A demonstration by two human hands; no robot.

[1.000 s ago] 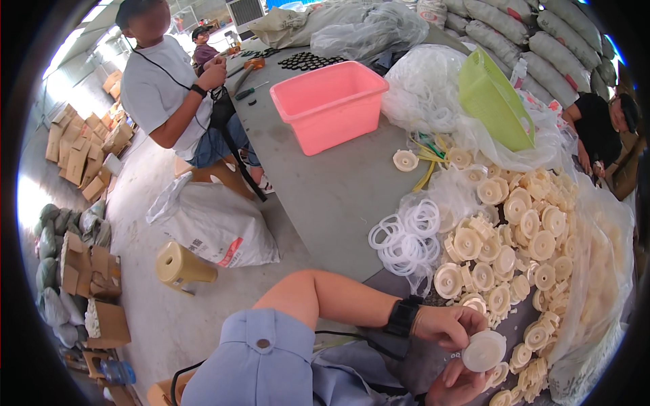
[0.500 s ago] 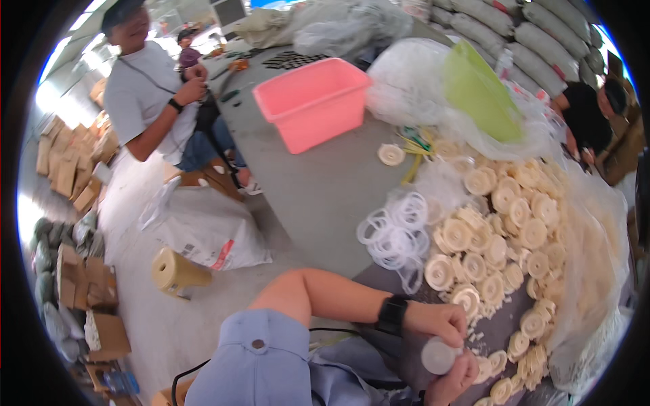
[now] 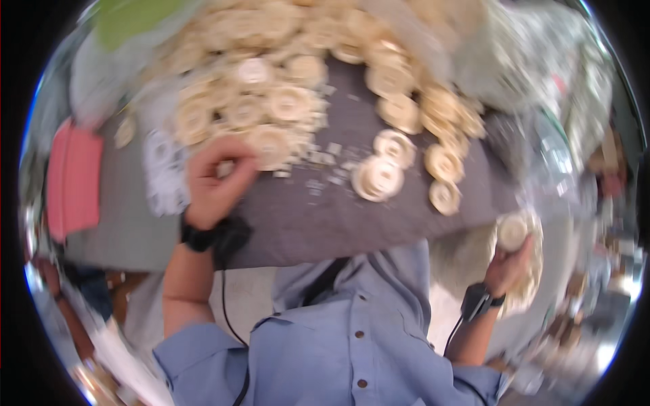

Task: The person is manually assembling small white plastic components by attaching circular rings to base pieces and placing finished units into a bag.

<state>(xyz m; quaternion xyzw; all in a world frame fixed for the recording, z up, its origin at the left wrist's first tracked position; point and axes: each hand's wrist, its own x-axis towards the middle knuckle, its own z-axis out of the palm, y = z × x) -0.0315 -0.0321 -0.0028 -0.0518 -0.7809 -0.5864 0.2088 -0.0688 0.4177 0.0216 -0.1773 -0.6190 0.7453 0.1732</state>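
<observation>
My left hand (image 3: 220, 177) is over the table beside the pile, thumb and fingers curled together in a pinch. What it holds, if anything, is blurred. Its fingertips are close to a cream plastic disc (image 3: 272, 146) with a ringed centre at the pile's near edge. White ring-shaped loops (image 3: 162, 169) lie just left of that hand. Beyond the table's right edge, my right hand (image 3: 509, 267) grips a pale round disc (image 3: 512, 232). The disc is above a clear plastic bag (image 3: 531, 287) with pale contents that are hard to make out.
Heaped cream discs (image 3: 244, 108) cover the table's far side, with small crumbs (image 3: 321, 157) scattered nearby. More discs (image 3: 382, 177) sit at the right. A pink tub (image 3: 74, 183) stands at the left edge, a green basin (image 3: 132, 20) far left. Another person's arm (image 3: 71, 314) shows lower left.
The view has swung right and down. My hands, earlier together around a translucent round piece, are now far apart: the left by the pile, the right out past the table edge with a disc.
</observation>
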